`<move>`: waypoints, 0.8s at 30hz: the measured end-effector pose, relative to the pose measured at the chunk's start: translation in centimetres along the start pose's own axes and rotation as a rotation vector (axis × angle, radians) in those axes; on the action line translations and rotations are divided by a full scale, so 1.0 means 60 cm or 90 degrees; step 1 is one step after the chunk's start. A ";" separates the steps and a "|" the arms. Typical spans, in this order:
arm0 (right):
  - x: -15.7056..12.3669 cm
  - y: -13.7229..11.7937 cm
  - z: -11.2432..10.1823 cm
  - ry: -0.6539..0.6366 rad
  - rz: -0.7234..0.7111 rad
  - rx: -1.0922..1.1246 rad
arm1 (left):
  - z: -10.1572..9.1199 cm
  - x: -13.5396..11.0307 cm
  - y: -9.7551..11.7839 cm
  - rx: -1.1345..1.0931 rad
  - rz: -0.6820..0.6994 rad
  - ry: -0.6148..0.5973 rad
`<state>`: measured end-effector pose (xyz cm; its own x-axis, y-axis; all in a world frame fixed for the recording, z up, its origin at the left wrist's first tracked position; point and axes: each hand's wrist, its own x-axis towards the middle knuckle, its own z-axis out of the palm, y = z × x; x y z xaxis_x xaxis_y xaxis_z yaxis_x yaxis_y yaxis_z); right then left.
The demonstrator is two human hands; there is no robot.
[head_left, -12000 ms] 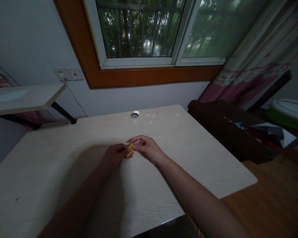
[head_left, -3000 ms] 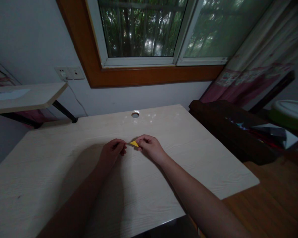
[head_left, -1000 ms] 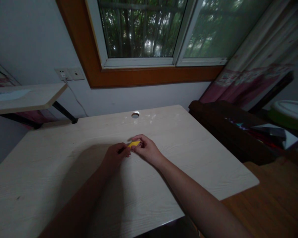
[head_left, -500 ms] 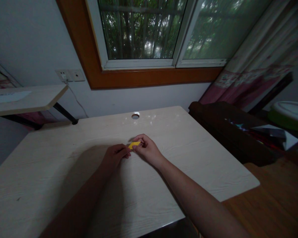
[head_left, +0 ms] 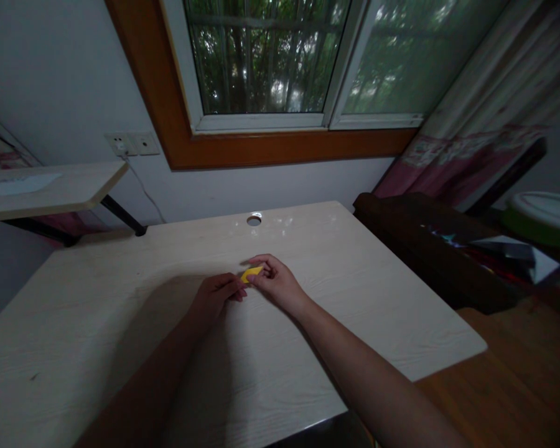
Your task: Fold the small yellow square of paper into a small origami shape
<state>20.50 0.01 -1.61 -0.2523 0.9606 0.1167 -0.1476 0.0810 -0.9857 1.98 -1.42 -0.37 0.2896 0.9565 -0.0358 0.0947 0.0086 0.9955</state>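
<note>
A small yellow piece of folded paper (head_left: 251,273) is held between my two hands, above the middle of the pale wooden desk (head_left: 378,311). My left hand (head_left: 220,291) pinches its left end between thumb and fingers. On the other side, my right hand (head_left: 275,277) grips the paper with the thumb on its near face and the fingers behind. Parts of the paper are hidden under the fingertips, and its exact folds are too small to make out.
A round cable hole (head_left: 254,221) lies near the desk's back edge. At the left stands a raised shelf (head_left: 88,186) on black legs. A dark brown piece of furniture (head_left: 401,249) is to the right, with a green and white round container (head_left: 544,218) beyond it.
The yellow paper has tilted a little and its outline looks less pointed on the right. Both hands keep hold of it in nearly the same place.
</note>
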 end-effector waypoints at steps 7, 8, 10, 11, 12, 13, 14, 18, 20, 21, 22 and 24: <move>0.002 -0.002 0.001 -0.008 0.004 0.023 | 0.002 -0.002 0.004 0.076 0.022 -0.013; 0.002 -0.003 0.001 -0.003 -0.001 0.012 | 0.002 -0.002 0.003 0.086 0.027 -0.012; 0.002 -0.003 -0.001 0.010 -0.010 -0.014 | 0.002 -0.002 0.001 0.103 0.037 -0.009; 0.002 -0.003 -0.001 0.013 -0.012 -0.025 | 0.002 -0.002 0.001 0.111 0.042 -0.006; 0.001 -0.003 -0.001 0.013 -0.011 -0.032 | 0.002 -0.002 0.001 0.121 0.046 -0.004; 0.001 -0.003 -0.001 0.009 -0.011 -0.035 | 0.003 -0.002 0.002 0.131 0.050 -0.003; 0.001 -0.003 -0.001 0.004 -0.012 -0.036 | 0.003 -0.002 0.003 0.138 0.053 -0.002; 0.001 -0.002 0.002 -0.011 -0.012 -0.028 | 0.004 -0.005 0.011 0.113 0.040 -0.001; 0.001 -0.001 0.003 -0.010 -0.012 -0.031 | 0.005 -0.005 0.013 0.081 0.022 0.002; 0.001 -0.002 0.003 -0.009 -0.013 -0.035 | 0.005 -0.006 0.013 0.071 0.017 0.004; 0.001 -0.002 0.003 -0.007 -0.016 -0.039 | 0.006 -0.005 0.013 0.066 0.014 0.005; 0.000 -0.002 0.002 -0.010 -0.019 -0.048 | 0.005 -0.004 0.011 0.065 0.016 0.007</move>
<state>20.40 -0.05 -1.47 -0.2637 0.9533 0.1470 -0.0823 0.1296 -0.9881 2.27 -1.76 0.27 0.2828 0.9592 -0.0087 0.1835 -0.0452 0.9820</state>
